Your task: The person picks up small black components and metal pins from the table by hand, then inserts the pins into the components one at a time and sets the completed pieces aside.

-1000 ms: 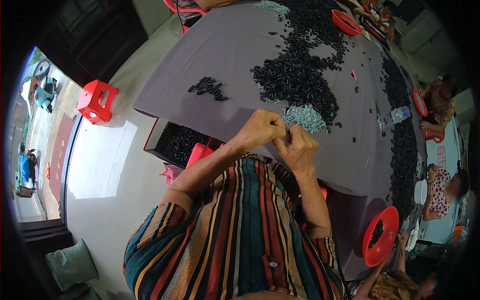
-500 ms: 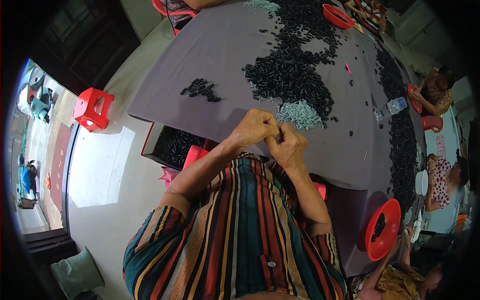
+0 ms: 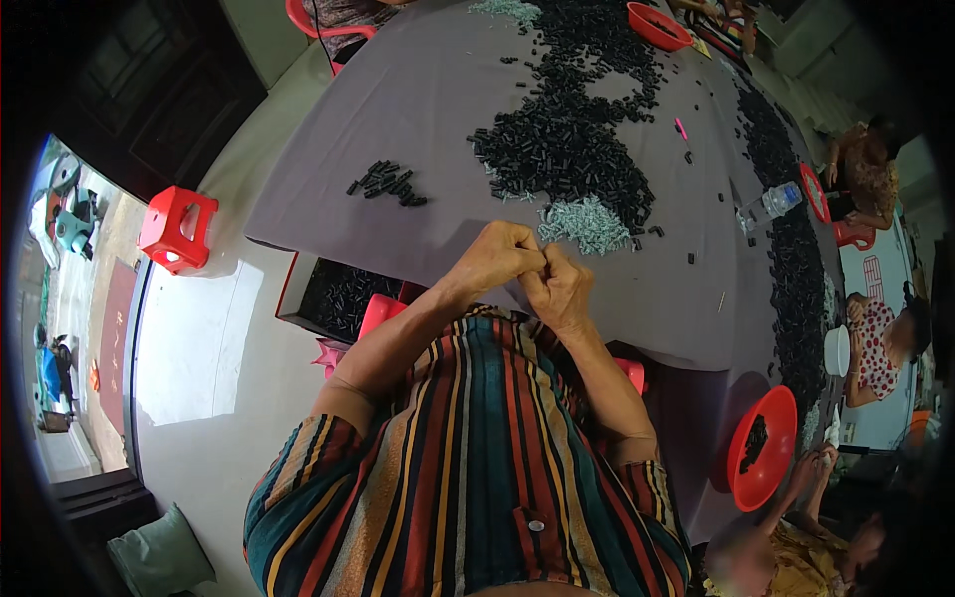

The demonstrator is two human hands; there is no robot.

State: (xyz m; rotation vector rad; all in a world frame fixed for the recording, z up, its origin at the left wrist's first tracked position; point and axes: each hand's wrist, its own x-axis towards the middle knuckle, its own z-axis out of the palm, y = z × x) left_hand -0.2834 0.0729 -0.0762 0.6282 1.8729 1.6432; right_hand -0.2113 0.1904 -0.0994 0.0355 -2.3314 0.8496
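My left hand (image 3: 497, 257) and my right hand (image 3: 559, 286) meet above the near edge of the grey-covered table (image 3: 418, 119). Both have their fingers curled and pinched together, tip against tip. Whatever they hold is too small or too hidden to make out. Just beyond them lies a heap of small pale grey-green pieces (image 3: 587, 225). Behind that heap spreads a large pile of short black tube-like pieces (image 3: 557, 149). A small separate group of black pieces (image 3: 386, 183) lies to the left of my hands.
Below the table edge at left, a box (image 3: 343, 297) holds many black pieces. A red stool (image 3: 177, 229) stands on the floor. Red bowls (image 3: 764, 448) and a clear plastic bottle (image 3: 768, 207) are on the table. Other people sit along the right side, near a long strip of black pieces.
My hands stay pinched together, with slight shifts of the fingers. The whole view has shifted a little, so the table things appear slightly further left.
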